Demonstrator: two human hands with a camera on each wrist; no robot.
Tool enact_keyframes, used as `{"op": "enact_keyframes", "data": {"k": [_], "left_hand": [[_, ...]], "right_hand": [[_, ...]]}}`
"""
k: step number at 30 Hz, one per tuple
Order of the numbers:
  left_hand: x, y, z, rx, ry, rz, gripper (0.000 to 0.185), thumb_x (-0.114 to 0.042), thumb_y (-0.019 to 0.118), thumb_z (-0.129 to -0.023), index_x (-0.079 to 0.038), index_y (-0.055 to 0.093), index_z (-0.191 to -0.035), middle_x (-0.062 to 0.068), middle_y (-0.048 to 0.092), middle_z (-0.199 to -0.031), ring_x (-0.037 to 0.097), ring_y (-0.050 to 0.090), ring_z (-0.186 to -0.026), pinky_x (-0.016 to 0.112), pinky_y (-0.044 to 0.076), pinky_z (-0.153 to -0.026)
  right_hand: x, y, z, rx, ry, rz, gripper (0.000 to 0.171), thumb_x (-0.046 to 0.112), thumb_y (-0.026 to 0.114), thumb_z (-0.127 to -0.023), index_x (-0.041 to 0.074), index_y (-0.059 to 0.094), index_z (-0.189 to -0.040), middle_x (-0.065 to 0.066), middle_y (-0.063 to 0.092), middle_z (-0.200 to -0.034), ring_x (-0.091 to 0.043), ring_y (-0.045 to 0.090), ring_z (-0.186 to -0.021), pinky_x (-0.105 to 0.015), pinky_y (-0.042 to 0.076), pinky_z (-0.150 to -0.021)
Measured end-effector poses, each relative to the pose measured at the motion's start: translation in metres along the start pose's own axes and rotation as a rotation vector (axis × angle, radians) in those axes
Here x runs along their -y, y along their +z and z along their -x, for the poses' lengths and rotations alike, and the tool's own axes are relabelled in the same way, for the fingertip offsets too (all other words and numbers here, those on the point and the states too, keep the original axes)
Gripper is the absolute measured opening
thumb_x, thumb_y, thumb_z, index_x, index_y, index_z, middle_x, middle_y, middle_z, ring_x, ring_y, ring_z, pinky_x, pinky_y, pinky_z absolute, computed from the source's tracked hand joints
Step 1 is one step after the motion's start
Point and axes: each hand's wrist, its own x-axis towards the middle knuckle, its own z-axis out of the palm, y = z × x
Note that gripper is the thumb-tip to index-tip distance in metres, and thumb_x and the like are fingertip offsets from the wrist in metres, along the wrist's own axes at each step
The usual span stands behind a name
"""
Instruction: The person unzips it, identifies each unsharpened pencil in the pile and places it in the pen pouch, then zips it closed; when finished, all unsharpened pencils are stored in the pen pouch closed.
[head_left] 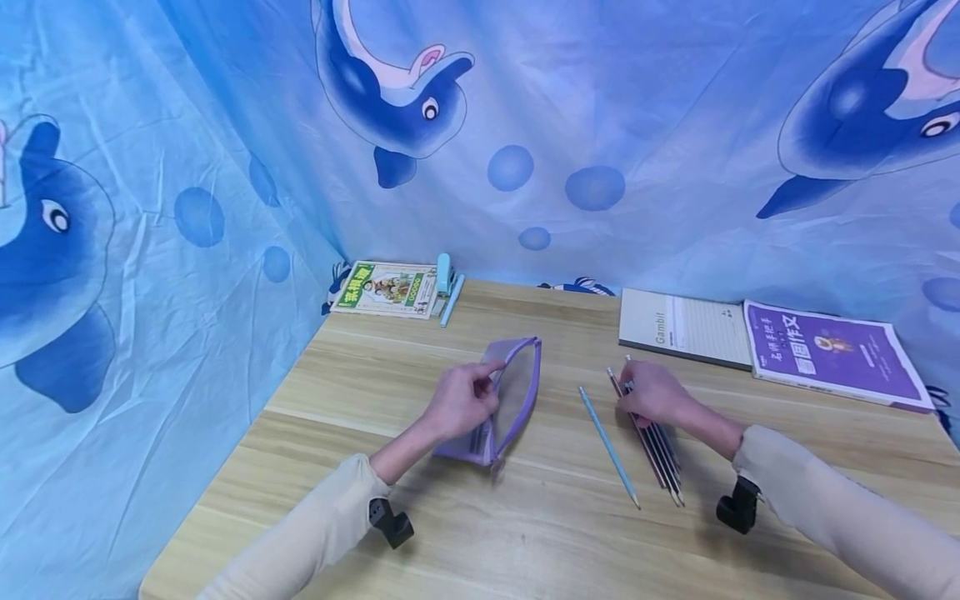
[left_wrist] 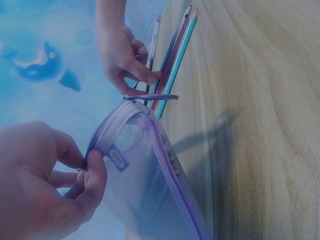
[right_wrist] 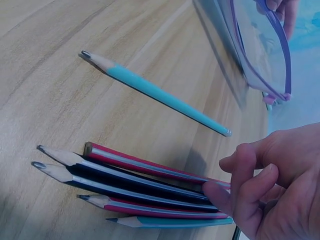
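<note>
A purple-edged mesh zip pouch (head_left: 519, 390) lies on the table, its zip edge gaping. My left hand (head_left: 459, 404) pinches one edge of the opening between thumb and fingers; the left wrist view shows a small label on the mesh (left_wrist: 117, 159) beside the fingertips. To the right, a bunch of pencils (head_left: 664, 467) in black, red and light blue lies side by side. My right hand (head_left: 656, 393) is over their far ends, with loosely bent fingers and a fingertip right at a black pencil (right_wrist: 145, 187). A single light-blue pencil (head_left: 609, 450) lies between pouch and bunch.
At the back left are a green-and-white book (head_left: 390, 289), a light-blue stapler (head_left: 445, 273) and a light-blue stick-like item (head_left: 453, 302). A lined notebook (head_left: 686, 325) and a purple book (head_left: 836, 350) lie at the back right. A dolphin-print curtain (head_left: 555, 100) hangs behind the table.
</note>
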Motion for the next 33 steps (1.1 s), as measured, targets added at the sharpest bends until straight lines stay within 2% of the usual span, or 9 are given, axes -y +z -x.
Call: {"op": "enact_keyframes", "data": {"k": [4,9,13,21,27,30,33], "left_hand": [[0.0,0.0,0.0,0.001,-0.001,-0.005,0.05,0.012,0.062,-0.075,0.009,0.064,-0.125,0.004,0.065,-0.078,0.013,0.061,-0.068,0.021,0.055,-0.059],[0.0,0.0,0.0,0.004,-0.004,0.003,0.051,0.012,0.062,-0.075,0.009,0.064,-0.126,0.003,0.064,-0.078,0.012,0.061,-0.067,0.022,0.055,-0.058],[0.0,0.001,0.001,-0.001,0.001,-0.001,0.051,0.012,0.061,-0.075,0.009,0.064,-0.125,0.003,0.065,-0.077,0.012,0.061,-0.067,0.021,0.055,-0.058],[0.0,0.001,0.001,-0.01,0.008,-0.007,0.05,0.011,0.062,-0.074,0.009,0.064,-0.125,0.004,0.065,-0.078,0.013,0.061,-0.068,0.022,0.055,-0.06],[0.001,0.0,0.0,0.0,-0.002,-0.004,0.05,0.011,0.062,-0.075,0.009,0.064,-0.125,0.003,0.065,-0.077,0.013,0.062,-0.069,0.022,0.056,-0.061],[0.0,-0.001,0.0,0.003,-0.02,0.003,0.051,0.01,0.062,-0.076,0.009,0.063,-0.126,0.003,0.065,-0.078,0.013,0.062,-0.069,0.022,0.056,-0.061],[-0.001,-0.001,0.0,-0.003,-0.031,0.007,0.05,0.01,0.062,-0.076,0.008,0.064,-0.126,0.002,0.065,-0.077,0.013,0.062,-0.069,0.022,0.056,-0.061]], "right_hand": [[0.002,0.002,-0.001,-0.004,-0.014,0.022,0.03,-0.001,0.067,-0.081,-0.011,0.056,-0.107,-0.009,0.06,-0.065,-0.014,0.062,-0.048,-0.025,0.054,-0.044],[0.004,0.007,-0.004,-0.01,-0.024,0.103,0.04,-0.001,0.067,-0.079,-0.012,0.057,-0.116,-0.009,0.059,-0.07,-0.012,0.06,-0.046,-0.023,0.051,-0.042],[0.005,0.01,-0.005,-0.003,-0.036,0.141,0.041,-0.002,0.066,-0.078,-0.01,0.059,-0.118,-0.009,0.059,-0.072,-0.011,0.058,-0.044,-0.022,0.049,-0.04],[0.005,0.014,-0.007,0.009,-0.048,0.186,0.045,-0.001,0.065,-0.077,-0.007,0.061,-0.121,-0.004,0.058,-0.062,-0.01,0.057,-0.043,-0.022,0.046,-0.039],[0.009,0.009,-0.006,0.015,-0.044,0.121,0.049,0.003,0.071,-0.079,-0.009,0.057,-0.123,-0.003,0.058,-0.057,-0.011,0.056,-0.044,-0.021,0.044,-0.041],[0.013,0.004,-0.006,-0.001,-0.072,0.03,0.048,0.004,0.07,-0.081,-0.011,0.054,-0.123,-0.003,0.058,-0.058,-0.012,0.055,-0.044,-0.022,0.043,-0.043],[0.02,0.0,-0.007,-0.001,-0.073,-0.112,0.047,0.006,0.068,-0.084,-0.008,0.051,-0.126,-0.002,0.055,-0.055,-0.012,0.05,-0.044,-0.024,0.039,-0.043]]}}
